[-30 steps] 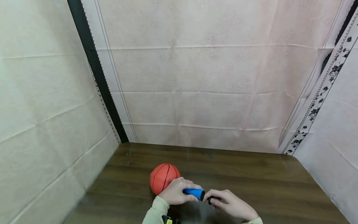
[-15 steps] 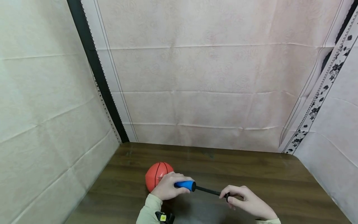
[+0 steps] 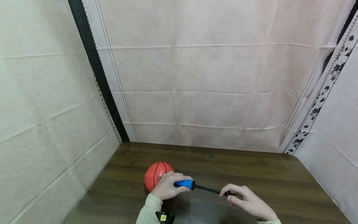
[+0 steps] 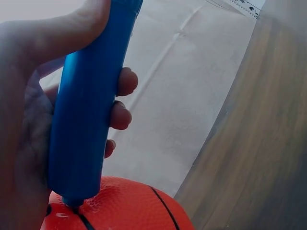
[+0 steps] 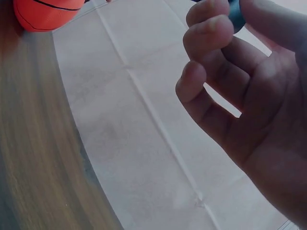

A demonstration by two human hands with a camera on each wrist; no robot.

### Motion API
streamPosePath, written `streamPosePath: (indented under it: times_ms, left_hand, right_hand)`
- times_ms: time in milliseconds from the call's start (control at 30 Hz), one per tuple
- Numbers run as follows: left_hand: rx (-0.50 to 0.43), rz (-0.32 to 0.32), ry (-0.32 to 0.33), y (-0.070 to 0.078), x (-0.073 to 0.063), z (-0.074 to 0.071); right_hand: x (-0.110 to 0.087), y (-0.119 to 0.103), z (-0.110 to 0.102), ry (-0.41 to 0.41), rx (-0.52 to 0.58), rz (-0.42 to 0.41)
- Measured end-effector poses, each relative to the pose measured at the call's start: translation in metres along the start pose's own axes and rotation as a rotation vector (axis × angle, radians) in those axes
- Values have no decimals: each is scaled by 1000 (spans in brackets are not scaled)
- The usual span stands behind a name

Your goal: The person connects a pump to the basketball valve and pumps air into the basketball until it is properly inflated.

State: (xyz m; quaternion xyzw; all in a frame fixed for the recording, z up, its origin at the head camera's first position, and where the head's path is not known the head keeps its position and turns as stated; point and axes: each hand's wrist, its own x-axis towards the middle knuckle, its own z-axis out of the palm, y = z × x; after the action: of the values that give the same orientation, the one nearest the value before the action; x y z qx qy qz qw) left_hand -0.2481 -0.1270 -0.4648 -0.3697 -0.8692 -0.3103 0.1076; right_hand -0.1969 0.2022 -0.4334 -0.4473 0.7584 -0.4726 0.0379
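Observation:
My left hand (image 3: pixel 170 185) grips the blue barrel of a hand pump (image 3: pixel 184 184), its fingers wrapped round it in the left wrist view. The pump's narrow end meets the surface of an orange toy basketball (image 4: pixel 129 206), which has black seam lines. Whether a needle goes into the ball is hidden. A black rod (image 3: pixel 208 189) stands well out of the barrel's other end. At the far end of that rod, my right hand (image 3: pixel 246 200) pinches the small black handle (image 3: pixel 227 193) between thumb and fingers.
Both hands are over a dark wooden table (image 3: pixel 251 168). Pale creased cloth (image 3: pixel 207 109) hangs behind it and on both sides. A black watch-like band (image 3: pixel 165 217) sits at the left wrist.
My right hand has drawn the handle out to the right, so the rod shows. My left hand, pump and ball shifted slightly left. Over the last half second almost nothing moved.

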Motion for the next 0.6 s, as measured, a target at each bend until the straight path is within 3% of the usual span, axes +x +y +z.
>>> streamPosePath:
  times_ms: [200, 600]
  left_hand:
    - [-13, -26, -15, 0, 1, 2]
    - [-51, -47, -34, 1, 2, 4]
  right_hand:
    - [-1, 3, -2, -6, 35, -37]
    - [-2, 3, -2, 4, 42, -25]
